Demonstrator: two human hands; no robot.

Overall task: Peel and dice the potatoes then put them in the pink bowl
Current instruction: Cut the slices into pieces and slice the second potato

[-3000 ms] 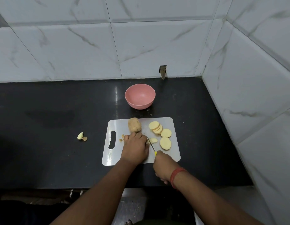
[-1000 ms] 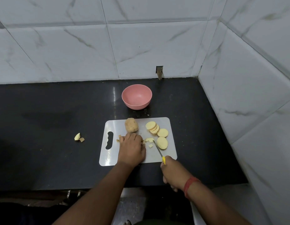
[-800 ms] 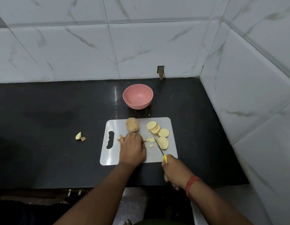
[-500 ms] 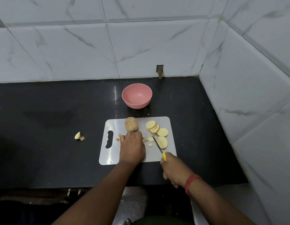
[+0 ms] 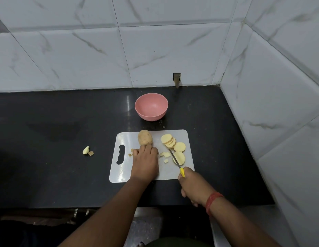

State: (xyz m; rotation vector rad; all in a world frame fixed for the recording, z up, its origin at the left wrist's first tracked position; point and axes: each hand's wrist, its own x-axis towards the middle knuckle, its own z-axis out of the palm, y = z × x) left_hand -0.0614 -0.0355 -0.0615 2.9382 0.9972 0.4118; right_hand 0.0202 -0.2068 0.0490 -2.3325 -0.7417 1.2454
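Observation:
A white cutting board (image 5: pixel 171 172) lies on the black counter. On it sit an unpeeled potato (image 5: pixel 145 137), several round potato slices (image 5: pixel 173 144) and a few small cut pieces (image 5: pixel 164 155). My left hand (image 5: pixel 145 163) rests palm down on the board just below the potato; what lies under its fingers is hidden. My right hand (image 5: pixel 194 185) grips a yellow-handled knife (image 5: pixel 175 160), whose blade points up toward the slices. The pink bowl (image 5: pixel 151 106) stands empty behind the board.
Two potato scraps (image 5: pixel 87 151) lie on the counter (image 5: pixel 48 139) left of the board. Tiled walls close the back and the right side. The counter's front edge runs below my wrists.
My right hand has drawn the knife from beside my left hand out to the right, over the lower slices. Small cut pieces now show between the hands. My left hand stays put.

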